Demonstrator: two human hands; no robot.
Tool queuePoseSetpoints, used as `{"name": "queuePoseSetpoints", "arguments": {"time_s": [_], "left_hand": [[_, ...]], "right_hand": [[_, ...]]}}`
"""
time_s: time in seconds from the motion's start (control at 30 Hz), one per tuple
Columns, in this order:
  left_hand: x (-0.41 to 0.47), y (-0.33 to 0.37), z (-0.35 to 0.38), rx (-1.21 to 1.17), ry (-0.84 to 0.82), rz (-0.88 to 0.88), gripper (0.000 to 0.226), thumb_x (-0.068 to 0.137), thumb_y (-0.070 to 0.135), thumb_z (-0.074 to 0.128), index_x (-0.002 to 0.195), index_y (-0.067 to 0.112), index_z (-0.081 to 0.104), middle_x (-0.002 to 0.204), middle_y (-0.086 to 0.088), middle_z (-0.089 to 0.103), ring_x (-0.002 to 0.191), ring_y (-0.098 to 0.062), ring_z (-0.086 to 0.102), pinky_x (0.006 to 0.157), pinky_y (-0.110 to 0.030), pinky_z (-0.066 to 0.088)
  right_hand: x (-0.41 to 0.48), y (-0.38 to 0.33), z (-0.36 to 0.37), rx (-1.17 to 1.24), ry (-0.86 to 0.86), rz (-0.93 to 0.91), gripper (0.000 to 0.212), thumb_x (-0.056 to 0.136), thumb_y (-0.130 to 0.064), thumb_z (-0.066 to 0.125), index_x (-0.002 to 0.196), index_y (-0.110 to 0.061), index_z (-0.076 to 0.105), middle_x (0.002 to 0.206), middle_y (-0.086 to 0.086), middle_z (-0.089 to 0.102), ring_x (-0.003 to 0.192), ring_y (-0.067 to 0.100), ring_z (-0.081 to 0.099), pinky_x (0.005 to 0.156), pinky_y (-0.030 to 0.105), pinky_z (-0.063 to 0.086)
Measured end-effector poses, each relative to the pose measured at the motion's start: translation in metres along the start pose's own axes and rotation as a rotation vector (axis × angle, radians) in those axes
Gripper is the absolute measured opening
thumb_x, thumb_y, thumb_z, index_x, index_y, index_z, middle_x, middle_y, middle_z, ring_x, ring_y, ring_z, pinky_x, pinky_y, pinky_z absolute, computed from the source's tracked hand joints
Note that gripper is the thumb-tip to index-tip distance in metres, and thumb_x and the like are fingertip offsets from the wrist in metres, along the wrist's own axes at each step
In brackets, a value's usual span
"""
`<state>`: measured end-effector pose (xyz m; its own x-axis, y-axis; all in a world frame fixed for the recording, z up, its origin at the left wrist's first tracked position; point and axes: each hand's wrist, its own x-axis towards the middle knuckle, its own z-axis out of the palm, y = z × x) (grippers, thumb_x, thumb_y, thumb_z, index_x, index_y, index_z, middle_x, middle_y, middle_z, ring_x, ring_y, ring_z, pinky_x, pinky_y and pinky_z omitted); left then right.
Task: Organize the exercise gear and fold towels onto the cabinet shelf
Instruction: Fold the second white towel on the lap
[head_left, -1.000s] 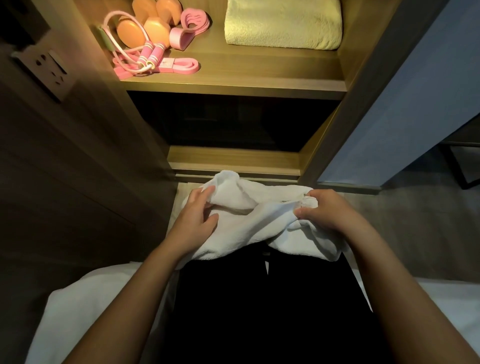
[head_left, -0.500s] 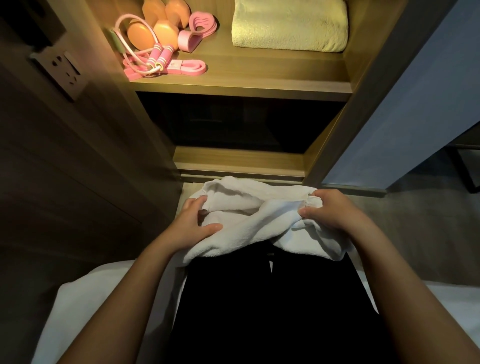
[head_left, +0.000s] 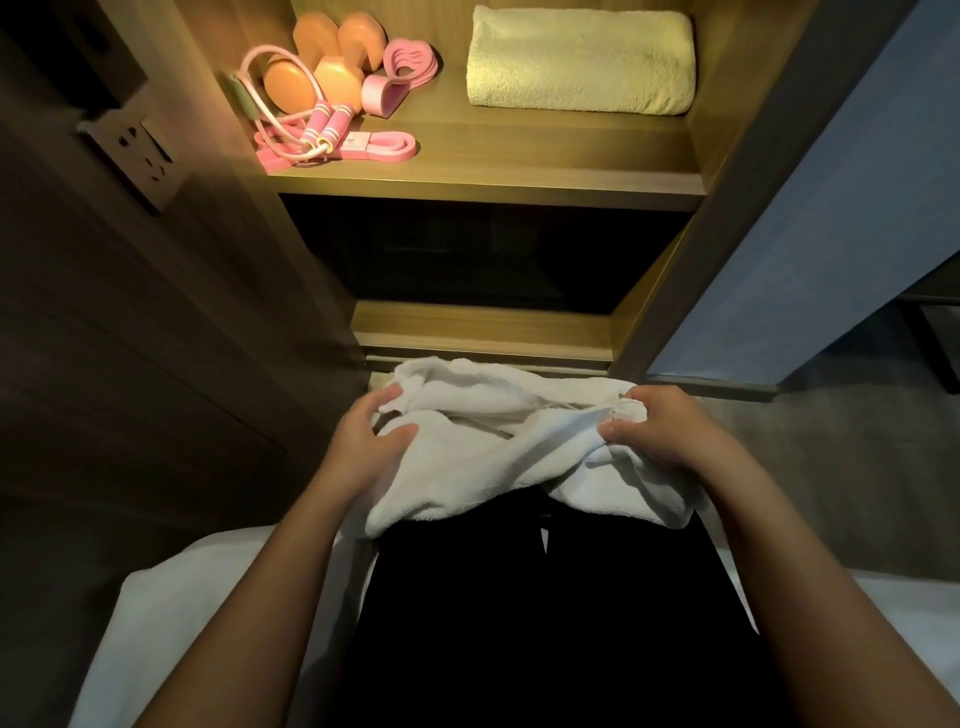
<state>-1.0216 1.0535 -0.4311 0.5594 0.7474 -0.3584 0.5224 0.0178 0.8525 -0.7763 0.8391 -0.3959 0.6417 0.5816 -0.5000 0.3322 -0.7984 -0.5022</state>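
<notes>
While the gear sits shelved: the step in hand looks like folding the white towel (head_left: 498, 457), the second towel of the job.
White towel: crumpled and unfolded, held low and near over a dark lap, below the cabinet's bottom ledge; not on the shelf (head_left: 493, 184).
Left hand (head_left: 363, 447): fingers curled over the towel's left edge, thumb pressed on top, gripping it.
Right hand (head_left: 670, 436): fingers closed tight, pinching bunched cloth at the towel's right end.
Shelf, left side: orange dumbbells (head_left: 317, 67), pink jump rope (head_left: 322, 130), pink band (head_left: 384, 145) and heart-shaped gripper (head_left: 408, 65), clustered close together.
Yellow towel (head_left: 582, 60): folded, flat on the shelf's right side, apart from the gear.
Free spot: bare wood on the near side of the yellow towel; stacking on top also looks possible.
Next move, a judgement: find two corners, spread the hands apart, pull the twisted cloth flat, then halve it.
Risk: soft terry sags, so the loose end hanging at right may fold unevenly.
Other: wall socket (head_left: 135, 156) left, blue panel (head_left: 831, 208) right, white bedding (head_left: 182, 597) near.
</notes>
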Motion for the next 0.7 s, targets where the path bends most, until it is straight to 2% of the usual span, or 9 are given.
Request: {"name": "queuePoseSetpoints", "arguments": {"time_s": [0.1,0.17,0.2,0.23,0.37,0.47,0.53,0.63,0.7], "left_hand": [[-0.010,0.026,-0.001,-0.011,0.099,0.202,0.031,0.091,0.013,0.064,0.116,0.031,0.058,0.126,0.012,0.056,0.115,-0.008,0.053,0.093,-0.024,0.044],[-0.020,0.048,0.004,-0.024,0.082,0.302,0.031,0.092,0.016,0.064,0.111,0.039,0.056,0.119,0.021,0.055,0.111,0.000,0.054,0.091,-0.021,0.045],[-0.025,0.058,0.008,-0.033,0.066,0.337,0.032,0.091,0.017,0.065,0.110,0.042,0.056,0.120,0.021,0.056,0.110,0.003,0.054,0.089,-0.018,0.046],[-0.028,0.064,0.012,-0.044,0.039,0.364,0.034,0.091,0.017,0.065,0.109,0.044,0.056,0.122,0.020,0.056,0.110,0.003,0.054,0.088,-0.016,0.047],[-0.035,0.072,0.037,-0.080,-0.146,0.367,0.036,0.089,0.018,0.068,0.116,0.041,0.059,0.127,0.019,0.055,0.111,-0.005,0.059,0.090,-0.026,0.054],[-0.032,0.071,0.056,-0.020,-0.142,0.371,0.039,0.088,0.016,0.069,0.123,0.030,0.059,0.124,0.020,0.055,0.105,-0.002,0.057,0.087,-0.018,0.048],[-0.029,0.073,0.064,-0.002,-0.134,0.374,0.041,0.087,0.014,0.070,0.125,0.028,0.058,0.123,0.020,0.054,0.106,-0.003,0.057,0.088,-0.017,0.046],[-0.026,0.074,0.070,-0.007,-0.182,0.381,0.042,0.087,0.014,0.070,0.125,0.029,0.058,0.123,0.020,0.053,0.107,-0.011,0.059,0.093,-0.031,0.053],[-0.025,0.071,0.068,-0.021,-0.217,0.382,0.040,0.089,0.015,0.068,0.125,0.029,0.057,0.123,0.017,0.055,0.107,-0.014,0.060,0.090,-0.035,0.055]], "right_hand": [[-0.001,-0.001,0.000,-0.007,-0.001,0.000,0.059,0.081,-0.040,0.074,0.133,-0.018,0.057,0.132,0.007,0.059,0.105,0.024,0.056,0.079,0.031,0.040],[-0.004,-0.005,0.000,0.007,0.018,-0.021,0.032,0.079,-0.037,0.074,0.109,-0.027,0.067,0.118,0.006,0.065,0.088,0.017,0.057,0.074,0.032,0.044],[-0.007,-0.007,0.000,-0.001,0.031,-0.036,0.015,0.078,-0.035,0.074,0.090,-0.031,0.066,0.108,0.005,0.067,0.080,0.014,0.056,0.071,0.032,0.045],[-0.009,-0.008,0.000,-0.012,0.038,-0.062,0.014,0.078,-0.034,0.074,0.079,-0.031,0.061,0.099,0.003,0.066,0.077,0.013,0.054,0.068,0.032,0.045],[-0.025,-0.012,0.001,0.030,0.099,-0.224,0.016,0.084,-0.032,0.066,0.094,-0.042,0.059,0.096,-0.019,0.060,0.085,0.004,0.056,0.063,0.023,0.042],[-0.043,-0.015,-0.001,0.229,0.175,-0.383,0.032,0.084,-0.026,0.064,0.101,-0.054,0.061,0.093,-0.039,0.060,0.087,-0.014,0.056,0.064,0.004,0.041],[-0.047,-0.019,-0.003,0.320,0.189,-0.427,0.024,0.085,-0.031,0.064,0.096,-0.053,0.064,0.094,-0.044,0.060,0.096,-0.018,0.053,0.072,-0.001,0.040],[-0.040,-0.028,0.002,0.262,0.081,-0.398,0.014,0.084,-0.048,0.065,0.098,-0.047,0.067,0.100,-0.031,0.065,0.097,-0.008,0.056,0.079,0.012,0.041],[-0.033,-0.035,0.012,0.239,0.047,-0.370,0.006,0.084,-0.047,0.067,0.089,-0.044,0.069,0.089,-0.025,0.068,0.089,-0.006,0.057,0.072,0.018,0.041]]}}
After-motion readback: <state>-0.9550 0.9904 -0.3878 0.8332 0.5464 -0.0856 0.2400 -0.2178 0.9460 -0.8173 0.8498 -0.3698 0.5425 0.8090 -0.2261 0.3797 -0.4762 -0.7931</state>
